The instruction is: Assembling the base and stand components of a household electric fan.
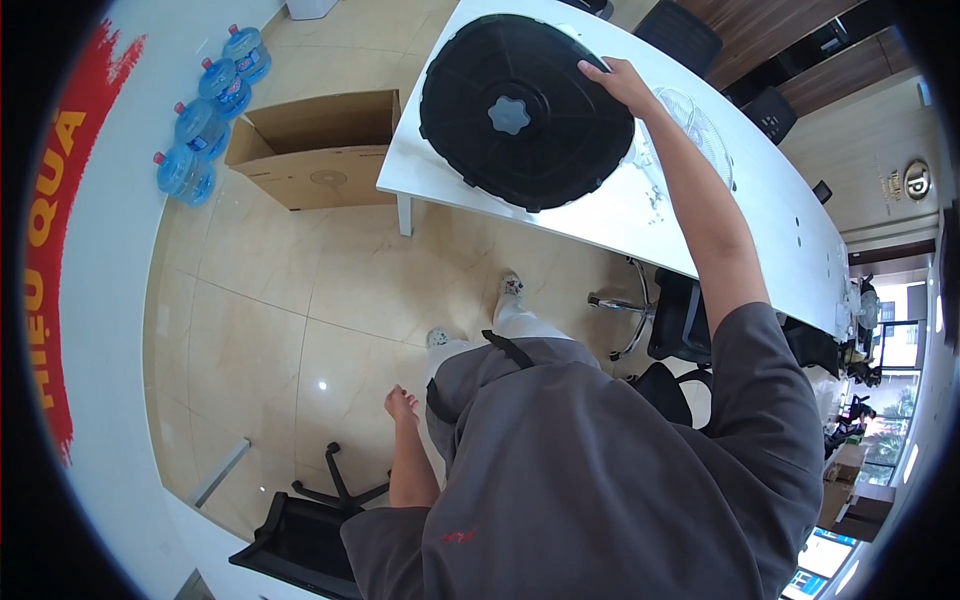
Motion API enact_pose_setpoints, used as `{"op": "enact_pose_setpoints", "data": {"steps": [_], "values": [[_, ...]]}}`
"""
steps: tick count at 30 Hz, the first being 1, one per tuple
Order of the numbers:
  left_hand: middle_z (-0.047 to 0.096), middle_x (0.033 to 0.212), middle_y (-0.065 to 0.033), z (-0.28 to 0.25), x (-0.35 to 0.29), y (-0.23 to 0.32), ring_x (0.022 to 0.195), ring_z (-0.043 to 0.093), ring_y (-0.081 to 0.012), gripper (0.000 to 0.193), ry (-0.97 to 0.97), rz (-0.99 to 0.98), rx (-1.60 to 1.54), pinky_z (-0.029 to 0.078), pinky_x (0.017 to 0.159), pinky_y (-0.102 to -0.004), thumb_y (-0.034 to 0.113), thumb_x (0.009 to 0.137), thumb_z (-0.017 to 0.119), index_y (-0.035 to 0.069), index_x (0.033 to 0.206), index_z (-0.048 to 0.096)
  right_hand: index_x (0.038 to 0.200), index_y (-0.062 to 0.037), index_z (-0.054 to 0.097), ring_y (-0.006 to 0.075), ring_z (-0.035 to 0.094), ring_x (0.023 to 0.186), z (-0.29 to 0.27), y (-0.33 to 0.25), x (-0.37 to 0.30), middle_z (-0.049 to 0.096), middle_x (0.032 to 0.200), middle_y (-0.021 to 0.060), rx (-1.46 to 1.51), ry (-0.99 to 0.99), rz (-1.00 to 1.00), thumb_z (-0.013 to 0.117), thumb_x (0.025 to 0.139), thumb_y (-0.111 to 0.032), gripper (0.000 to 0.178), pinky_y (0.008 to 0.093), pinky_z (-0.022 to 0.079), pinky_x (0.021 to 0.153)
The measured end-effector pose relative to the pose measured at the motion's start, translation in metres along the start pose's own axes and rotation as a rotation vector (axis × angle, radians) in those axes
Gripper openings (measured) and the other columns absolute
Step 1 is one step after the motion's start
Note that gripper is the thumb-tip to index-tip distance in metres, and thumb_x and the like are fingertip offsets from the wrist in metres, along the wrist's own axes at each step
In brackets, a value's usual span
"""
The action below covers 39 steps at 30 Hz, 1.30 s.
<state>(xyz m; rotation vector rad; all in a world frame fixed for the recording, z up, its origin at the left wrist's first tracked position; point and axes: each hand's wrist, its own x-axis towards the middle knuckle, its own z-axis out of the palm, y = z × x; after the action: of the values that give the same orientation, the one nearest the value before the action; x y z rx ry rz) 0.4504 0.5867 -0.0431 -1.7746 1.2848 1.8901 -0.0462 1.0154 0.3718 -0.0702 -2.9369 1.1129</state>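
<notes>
At its rim point(619, 150), right grip point(628, 85) clasps black disc point(543, 115).

Black disc point(550, 118): round, notched rim, radial lines on the visible face. Grey lobed knob point(509, 115): seated near the disc's centre. Pose: broad face toward the camera. Position: upper centre of the frame.

Head-worn L fisheye cam, v. wide, looks down from close above chest point(570, 450) onto both hands point(628, 86).
</notes>
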Motion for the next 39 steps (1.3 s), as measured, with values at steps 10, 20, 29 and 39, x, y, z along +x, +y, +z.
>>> {"op": "enact_pose_setpoints", "data": {"steps": [10,20,29,39], "values": [[0.054,0.084,-0.0040,0.017,-0.017,0.014,0.069,0.054,-0.0173,0.023,0.007,0.079,0.076,0.046,0.055,-0.0316,0.027,0.090,0.055,0.005,0.098,0.054,0.105,0.0009,0.067,0.0219,0.067,0.076,0.000,0.001,0.002,0.069,0.088,0.0133,0.017,-0.028,0.002,0.065,0.082,-0.052,0.058,0.0301,0.051,0.072],[0.054,0.087,-0.0063,0.023,-0.006,0.024,0.070,0.054,-0.0168,0.024,0.031,0.205,0.031,0.046,0.056,-0.0310,0.025,0.090,0.056,0.005,0.102,0.052,0.100,0.0012,0.068,0.0212,0.066,0.072,0.000,0.003,0.000,0.069,0.083,0.0124,-0.003,0.002,-0.021,0.065,0.082,-0.052,0.056,0.0304,0.051,0.070],[0.055,0.093,-0.0082,0.014,-0.007,0.016,0.070,0.056,-0.0180,0.033,-0.007,0.104,0.059,0.047,0.057,-0.0312,0.021,0.089,0.057,0.004,0.115,0.048,0.100,0.0032,0.066,0.0209,0.066,0.074,-0.001,0.001,-0.003,0.068,0.084,0.0129,0.015,-0.013,-0.018,0.064,0.084,-0.050,0.055,0.0321,0.052,0.072],[0.055,0.093,-0.0077,0.011,-0.006,0.008,0.070,0.057,-0.0179,0.031,-0.031,0.080,0.071,0.047,0.055,-0.0309,0.022,0.089,0.056,0.003,0.113,0.050,0.099,0.0029,0.067,0.0202,0.066,0.071,0.001,0.004,-0.003,0.068,0.081,0.0126,0.029,0.032,0.006,0.067,0.082,-0.049,0.054,0.0288,0.051,0.069]]}}
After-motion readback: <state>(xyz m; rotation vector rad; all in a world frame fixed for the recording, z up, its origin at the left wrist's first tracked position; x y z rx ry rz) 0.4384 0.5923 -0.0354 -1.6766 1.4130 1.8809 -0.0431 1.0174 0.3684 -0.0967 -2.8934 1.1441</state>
